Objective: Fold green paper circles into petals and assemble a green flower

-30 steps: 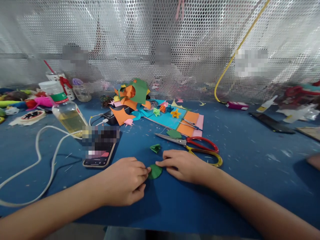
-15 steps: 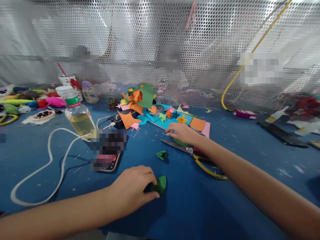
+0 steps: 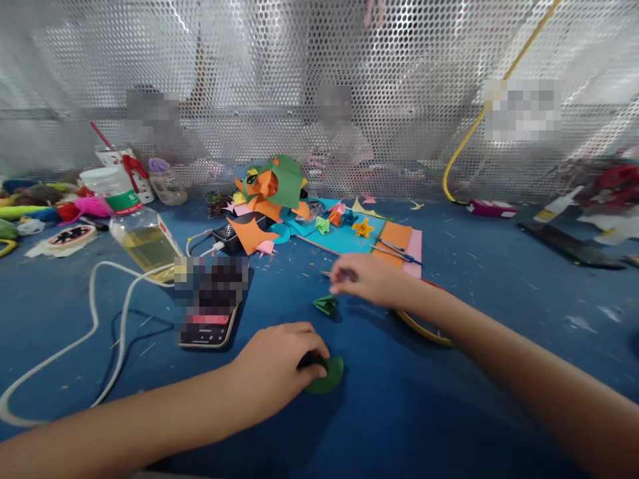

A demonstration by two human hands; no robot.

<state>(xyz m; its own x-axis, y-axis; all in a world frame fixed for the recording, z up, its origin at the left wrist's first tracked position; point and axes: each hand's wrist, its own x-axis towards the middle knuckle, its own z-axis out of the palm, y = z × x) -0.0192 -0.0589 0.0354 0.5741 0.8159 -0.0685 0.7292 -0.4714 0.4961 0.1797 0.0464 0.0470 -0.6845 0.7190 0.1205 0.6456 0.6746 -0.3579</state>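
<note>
A round-edged piece of green paper (image 3: 332, 376) is pinched by my left hand (image 3: 284, 356), low over the blue table; the fingers cover part of it. My right hand (image 3: 367, 279) is above the scissors, its fingers curled and blurred by motion, so whether anything is between them I cannot tell. Under that forearm shows the yellow handle of the scissors (image 3: 424, 329), with most of the blades hidden by the hand. Just in front of my right fingertips lies a small folded green paper piece (image 3: 325, 305).
Beyond my hands are a blue paper sheet (image 3: 324, 236) with several small folded paper shapes, tweezers (image 3: 397, 251) and a heap of paper cutouts (image 3: 287, 183). A phone (image 3: 212, 306), a white cable (image 3: 94, 319) and a tilted bottle (image 3: 142, 233) stand or lie at left.
My right hand has drawn back toward me from beside the paper sheet and now covers the scissor blades. My left hand has shifted slightly right with the green paper. The view has moved slightly.
</note>
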